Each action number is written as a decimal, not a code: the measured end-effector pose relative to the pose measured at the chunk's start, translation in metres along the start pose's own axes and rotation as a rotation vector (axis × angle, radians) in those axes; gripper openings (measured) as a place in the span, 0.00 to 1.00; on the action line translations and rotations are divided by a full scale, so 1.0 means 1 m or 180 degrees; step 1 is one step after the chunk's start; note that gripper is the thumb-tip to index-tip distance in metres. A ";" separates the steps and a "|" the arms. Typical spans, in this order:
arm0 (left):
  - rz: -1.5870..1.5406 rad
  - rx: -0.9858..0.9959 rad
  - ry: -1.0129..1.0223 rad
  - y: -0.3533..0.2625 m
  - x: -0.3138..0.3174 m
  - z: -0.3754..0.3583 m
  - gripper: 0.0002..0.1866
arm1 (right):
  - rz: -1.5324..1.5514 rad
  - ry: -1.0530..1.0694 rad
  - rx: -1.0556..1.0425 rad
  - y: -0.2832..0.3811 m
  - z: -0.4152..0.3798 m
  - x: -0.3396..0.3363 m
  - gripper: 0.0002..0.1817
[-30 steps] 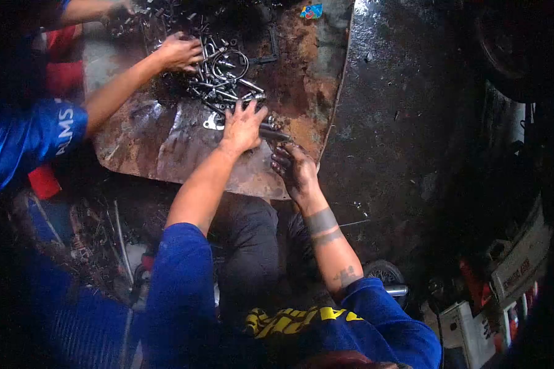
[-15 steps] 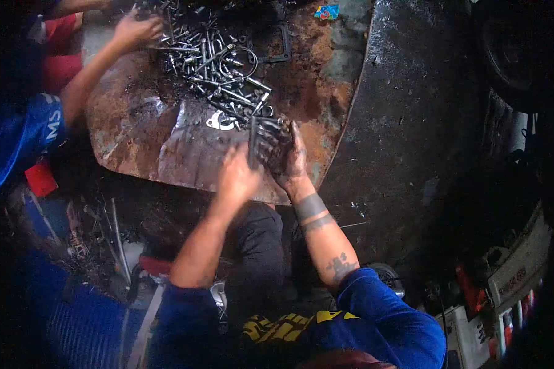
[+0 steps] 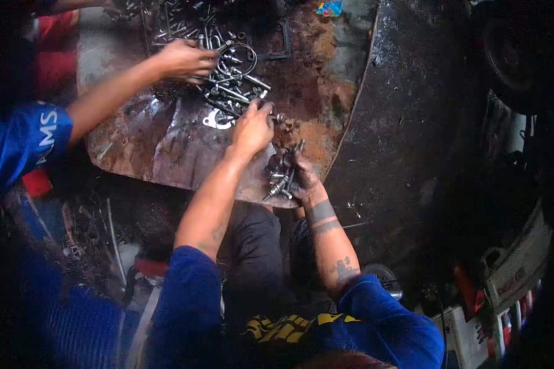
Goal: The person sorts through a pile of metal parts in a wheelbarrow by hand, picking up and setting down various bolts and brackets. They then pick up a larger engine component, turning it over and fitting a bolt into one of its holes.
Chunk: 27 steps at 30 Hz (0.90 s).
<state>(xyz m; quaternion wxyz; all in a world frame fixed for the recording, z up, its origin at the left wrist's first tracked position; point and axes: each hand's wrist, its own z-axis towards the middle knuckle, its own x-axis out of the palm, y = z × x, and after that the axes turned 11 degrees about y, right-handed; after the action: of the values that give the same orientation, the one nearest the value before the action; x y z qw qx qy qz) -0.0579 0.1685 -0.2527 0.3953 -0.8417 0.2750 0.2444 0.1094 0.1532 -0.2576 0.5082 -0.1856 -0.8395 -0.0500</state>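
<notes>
My left hand (image 3: 252, 130) reaches to the near edge of a heap of bolts (image 3: 231, 86), its fingers bent together; what they pinch, if anything, is hidden. Close by lies a flat silver bracket with holes (image 3: 217, 120). Lower right, my right hand (image 3: 306, 177), its fingers dark with grease, is turned palm up and cupped around several loose bolts (image 3: 281, 184) near the front edge of the stained metal sheet (image 3: 138, 144).
From the left, another person's hand (image 3: 188, 61) reaches into the same heap beside a metal ring (image 3: 252, 56). A dark square frame (image 3: 280, 54) and a small blue packet (image 3: 330, 8) lie farther back. A wheel (image 3: 381, 280) stands low on the right.
My left hand has moved forward from beside my right palm to the heap. My right hand has drawn back toward me, and bolts now show in it. The other person's hand has moved right.
</notes>
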 end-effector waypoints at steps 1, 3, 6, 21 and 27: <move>0.0037 -0.0176 0.0020 -0.005 0.001 0.007 0.18 | -0.0024 -0.0059 0.0125 0.000 0.001 -0.010 0.22; 0.0337 -0.0233 0.0241 -0.005 -0.002 0.018 0.17 | -0.0300 -0.0078 -0.0078 0.004 0.003 0.011 0.22; 0.0961 -0.0177 0.0642 -0.003 -0.010 0.024 0.13 | 0.0072 0.0045 -0.0211 0.004 0.008 0.028 0.19; -0.0783 -0.0720 -0.0148 0.020 -0.129 0.047 0.20 | 0.0401 0.0294 -0.0014 0.009 0.016 0.010 0.14; -0.2644 -0.0300 -0.0908 0.072 -0.228 0.076 0.11 | -0.0010 0.0016 -0.0223 0.007 0.017 0.027 0.11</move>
<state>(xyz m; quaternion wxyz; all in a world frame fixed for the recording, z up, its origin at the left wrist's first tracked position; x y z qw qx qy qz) -0.2859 0.2516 -0.1910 0.4552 -0.8557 -0.1554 0.1908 0.0864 0.1715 -0.2428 0.5034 -0.2018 -0.8363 -0.0806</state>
